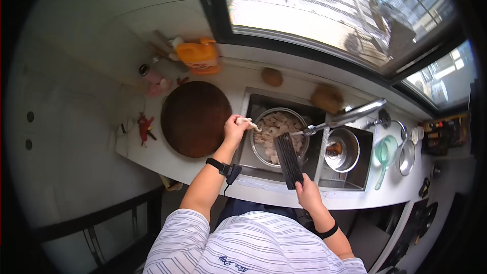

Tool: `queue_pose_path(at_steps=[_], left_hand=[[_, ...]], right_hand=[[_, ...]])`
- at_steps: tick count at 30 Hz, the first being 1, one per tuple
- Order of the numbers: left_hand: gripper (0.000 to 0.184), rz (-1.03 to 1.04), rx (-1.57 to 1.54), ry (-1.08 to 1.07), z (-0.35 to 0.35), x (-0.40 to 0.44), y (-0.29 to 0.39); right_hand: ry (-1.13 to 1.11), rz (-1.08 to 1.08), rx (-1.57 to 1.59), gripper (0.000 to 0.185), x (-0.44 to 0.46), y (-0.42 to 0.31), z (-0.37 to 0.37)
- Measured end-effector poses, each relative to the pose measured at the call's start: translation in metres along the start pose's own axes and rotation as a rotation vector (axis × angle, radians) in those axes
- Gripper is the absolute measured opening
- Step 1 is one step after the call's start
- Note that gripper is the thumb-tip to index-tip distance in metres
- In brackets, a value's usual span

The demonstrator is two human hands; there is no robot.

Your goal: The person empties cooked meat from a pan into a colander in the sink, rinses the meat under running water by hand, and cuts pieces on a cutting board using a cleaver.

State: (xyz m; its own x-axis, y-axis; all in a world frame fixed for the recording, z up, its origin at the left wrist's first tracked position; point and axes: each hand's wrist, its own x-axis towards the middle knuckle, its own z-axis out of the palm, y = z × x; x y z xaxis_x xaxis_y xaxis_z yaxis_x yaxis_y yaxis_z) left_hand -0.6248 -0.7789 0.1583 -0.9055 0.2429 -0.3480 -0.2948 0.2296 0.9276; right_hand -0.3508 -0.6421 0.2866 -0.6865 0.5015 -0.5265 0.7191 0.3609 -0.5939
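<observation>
My left hand [236, 128] is closed on a small pale limp strip [249, 122] at the left rim of a metal basin; cloth or meat, I cannot tell. In the basin [255, 148] lie many pale pinkish chunks of what looks like raw meat [277, 120]. My right hand [309, 193] grips the near end of a dark, broad rectangular blade, apparently a cleaver [288, 158], with light streaks along its face. Tilted, it reaches over the basin's right part, its far end by the faucet's spout. The handle is hidden in my fingers.
The basin stands in the left bowl of a double sink [243, 160]. A metal pot [353, 160] sits in the right bowl, under the faucet [355, 114]. Left is a round dark chopping board [195, 119]; behind it, an orange jug [198, 57]. A green strainer [385, 152] lies right.
</observation>
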Motion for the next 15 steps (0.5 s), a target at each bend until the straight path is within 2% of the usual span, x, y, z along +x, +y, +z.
queue_pose_path(at_steps=[2,5,8,9,15], left_hand=[[0.017,0.144,0.187,0.195,-0.039,0.003,0.001],[0.018,0.153,0.315,0.398,-0.091,0.007,-0.015],[0.019,0.06,0.351,0.412,-0.125,0.003,-0.035],[0.02,0.115,0.443,0.441,-0.132,0.001,-0.042],[0.016,0.14,0.376,0.489,-0.139,-0.011,-0.042]], right_hand=[[-0.011,-0.199,-0.096,0.024,0.021,-0.031,0.02],[0.04,-0.439,-0.155,0.023,0.057,-0.074,0.069],[-0.058,-0.47,-0.26,0.021,0.085,-0.126,0.108],[-0.061,-0.499,-0.303,0.019,0.092,-0.138,0.121],[-0.1,-0.564,-0.44,0.015,0.101,-0.176,0.16]])
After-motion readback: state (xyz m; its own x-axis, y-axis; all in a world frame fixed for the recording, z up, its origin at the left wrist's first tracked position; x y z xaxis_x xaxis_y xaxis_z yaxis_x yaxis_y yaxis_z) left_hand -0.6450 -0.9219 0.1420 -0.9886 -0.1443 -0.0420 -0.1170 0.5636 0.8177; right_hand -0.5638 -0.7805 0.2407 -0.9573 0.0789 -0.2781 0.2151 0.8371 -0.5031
